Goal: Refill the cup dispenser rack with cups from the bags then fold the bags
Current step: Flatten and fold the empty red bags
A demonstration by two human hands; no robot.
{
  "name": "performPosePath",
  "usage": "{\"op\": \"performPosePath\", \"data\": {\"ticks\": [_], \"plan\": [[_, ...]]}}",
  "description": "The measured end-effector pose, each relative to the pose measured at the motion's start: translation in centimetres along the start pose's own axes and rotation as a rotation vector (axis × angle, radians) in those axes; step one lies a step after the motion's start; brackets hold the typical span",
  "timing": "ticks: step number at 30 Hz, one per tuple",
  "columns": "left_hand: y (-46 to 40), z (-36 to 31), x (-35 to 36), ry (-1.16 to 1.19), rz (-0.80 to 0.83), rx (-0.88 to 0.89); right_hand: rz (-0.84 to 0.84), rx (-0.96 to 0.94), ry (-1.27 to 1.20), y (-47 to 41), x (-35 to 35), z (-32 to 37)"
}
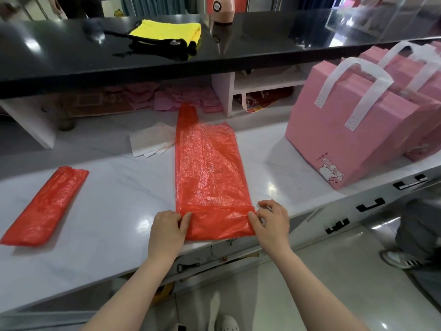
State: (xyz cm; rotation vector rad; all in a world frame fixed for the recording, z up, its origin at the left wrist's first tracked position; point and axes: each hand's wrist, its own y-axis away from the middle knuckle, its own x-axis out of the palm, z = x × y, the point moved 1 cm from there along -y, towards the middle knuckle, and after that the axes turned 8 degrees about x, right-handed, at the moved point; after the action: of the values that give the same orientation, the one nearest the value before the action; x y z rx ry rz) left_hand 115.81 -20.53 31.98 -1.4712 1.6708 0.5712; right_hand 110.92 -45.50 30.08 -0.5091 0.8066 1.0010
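A long red plastic bag [207, 168] lies flat on the white marble counter [114, 206], running away from me. Its near end is folded over into a darker band. My left hand [167, 230] pinches the left edge of that fold between thumb and fingers. My right hand [272, 220] pinches the right edge of the same fold. A second red bag [45, 206], folded into a narrow strip, lies on the counter at the left. No cups and no dispenser rack are in view.
Pink paper gift bags [343, 130] with white handles stand at the right. White napkins [150, 142] lie behind the bag. A black upper counter [71, 63] carries a yellow cloth [167, 29] and a pink bottle [223, 8]. Another person's leg and shoe [410, 247] are at the right.
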Motion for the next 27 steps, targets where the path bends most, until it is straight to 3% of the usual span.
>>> {"op": "performPosePath", "data": {"ticks": [4,7,9,10,13,18,20,23,25,27], "plan": [[0.4,-0.6,-0.2,0.082,-0.015,-0.115,0.005,0.045,0.035,0.0,0.2,0.4],[0.7,-1.5,0.0,-0.163,-0.012,0.192,0.011,0.071,0.059,-0.2,0.2,0.8],[1.0,-2.1,0.6,-0.313,0.139,0.413,0.016,0.086,0.082,-0.3,0.1,1.1],[1.0,-2.1,0.9,-0.358,0.25,0.443,0.019,0.092,0.101,-0.4,0.0,1.2],[1.2,-0.8,2.1,-0.418,0.424,0.363,0.041,0.096,0.148,-0.7,-0.2,1.5],[1.3,-0.5,2.6,-0.433,0.435,0.343,-0.014,0.09,0.059,0.2,-0.1,2.1],[1.2,-0.4,2.6,-0.434,0.432,0.336,0.037,-0.069,0.087,1.2,0.3,2.3],[1.2,-0.6,2.4,-0.42,0.426,0.331,0.222,-0.386,0.371,1.9,1.3,2.0],[1.2,-0.7,2.4,-0.393,0.422,0.32,0.328,-0.439,0.525,1.6,1.4,1.4],[1.1,-0.7,2.4,-0.387,0.401,0.306,0.331,-0.483,0.57,1.0,1.2,0.7]]}}
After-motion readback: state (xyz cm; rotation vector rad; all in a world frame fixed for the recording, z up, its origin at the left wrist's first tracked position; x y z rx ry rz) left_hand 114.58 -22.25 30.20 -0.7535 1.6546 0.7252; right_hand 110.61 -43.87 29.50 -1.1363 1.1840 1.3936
